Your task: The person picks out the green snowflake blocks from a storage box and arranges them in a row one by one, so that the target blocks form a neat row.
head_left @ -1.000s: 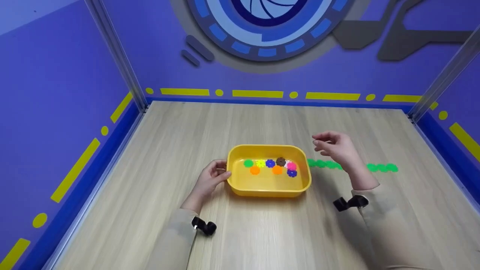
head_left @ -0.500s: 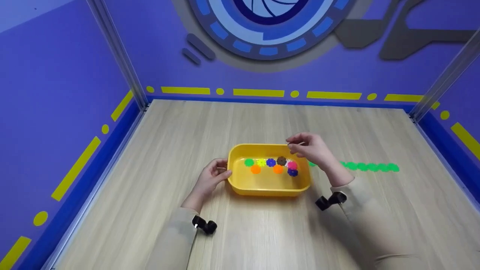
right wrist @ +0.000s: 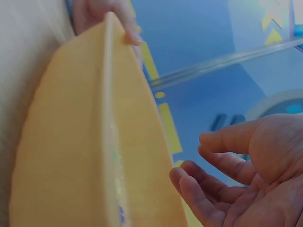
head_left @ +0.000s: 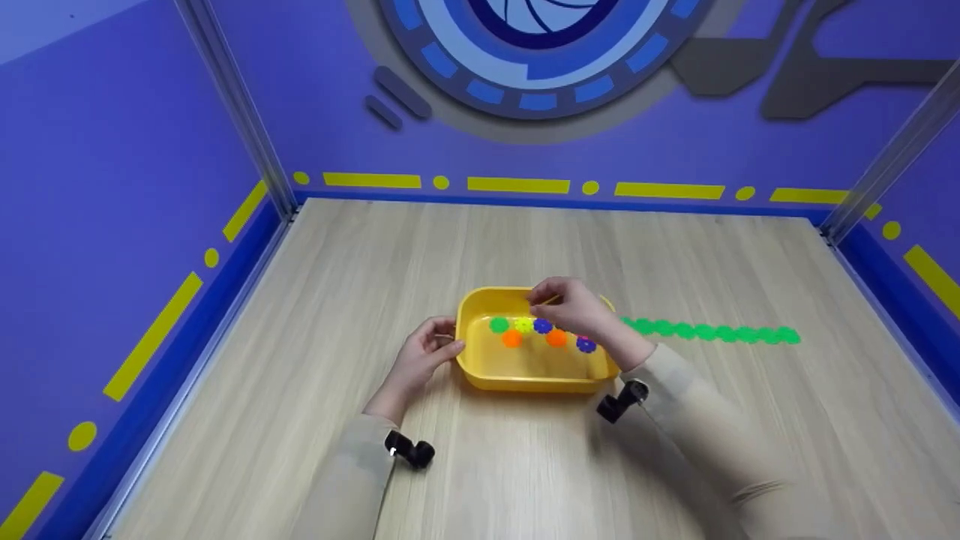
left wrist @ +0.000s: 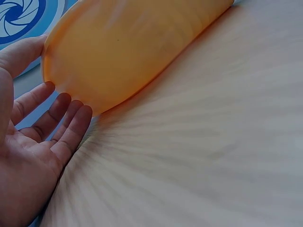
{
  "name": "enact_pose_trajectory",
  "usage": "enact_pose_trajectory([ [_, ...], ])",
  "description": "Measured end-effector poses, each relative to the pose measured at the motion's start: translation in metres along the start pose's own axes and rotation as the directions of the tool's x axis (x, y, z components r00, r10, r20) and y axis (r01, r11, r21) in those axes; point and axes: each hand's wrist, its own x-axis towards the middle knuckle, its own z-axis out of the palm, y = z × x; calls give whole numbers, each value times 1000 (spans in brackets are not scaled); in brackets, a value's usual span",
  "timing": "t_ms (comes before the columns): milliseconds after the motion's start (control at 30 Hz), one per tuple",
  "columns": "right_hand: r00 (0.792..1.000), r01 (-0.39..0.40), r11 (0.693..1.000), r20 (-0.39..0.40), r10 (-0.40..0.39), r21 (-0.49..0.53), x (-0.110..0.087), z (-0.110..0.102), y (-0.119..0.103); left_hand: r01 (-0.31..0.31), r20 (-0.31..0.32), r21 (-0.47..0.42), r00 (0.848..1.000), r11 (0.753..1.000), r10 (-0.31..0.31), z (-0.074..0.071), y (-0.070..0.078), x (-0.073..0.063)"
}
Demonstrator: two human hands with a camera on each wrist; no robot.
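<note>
A yellow plastic tub (head_left: 525,384) stands mid-table with notched flower-shaped discs in it: a green disc (head_left: 499,325), a yellow disc (head_left: 523,325), a purple disc (head_left: 541,325), an orange disc (head_left: 511,340) and others. My left hand (head_left: 421,356) holds the tub's left side, thumb at the rim and fingertips against the outer wall (left wrist: 113,52). Over the tub's back right part hovers my right hand (head_left: 574,309), fingers loosely bent, with nothing seen between them in the right wrist view. It hides some of the discs.
A long row of green discs (head_left: 705,332) stretches over the wooden table (head_left: 510,465) right of the tub, its left end close to the tub. Blue-purple panels (head_left: 315,97) and metal posts (head_left: 240,112) border the table at the back and sides.
My right hand has moved left, from above the green row to over the tub, now covering the brown disc and most of the pink one. My left hand and the tub stay put.
</note>
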Motion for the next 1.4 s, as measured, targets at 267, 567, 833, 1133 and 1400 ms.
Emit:
enact_pose_trajectory([
  [267,999,31,996,37,-28,-88,13,25,-3,-1,-2,-7,1000,1000,1,1,0,1],
  [567,987,147,967,88,-131,-208,28,43,0,3,-9,-9,1000,1000,-3,1,-1,2],
  [833,979,168,933,164,-120,-318,30,57,-1,-5,-7,-14,1000,1000,5,0,-2,2],
  [1133,967,242,875,181,-181,-419,32,69,2,-3,-5,10,1000,1000,3,0,-1,2],
  [1400,961,247,864,225,-160,-440,33,70,4,-2,-13,20,1000,1000,3,-1,-2,1],
])
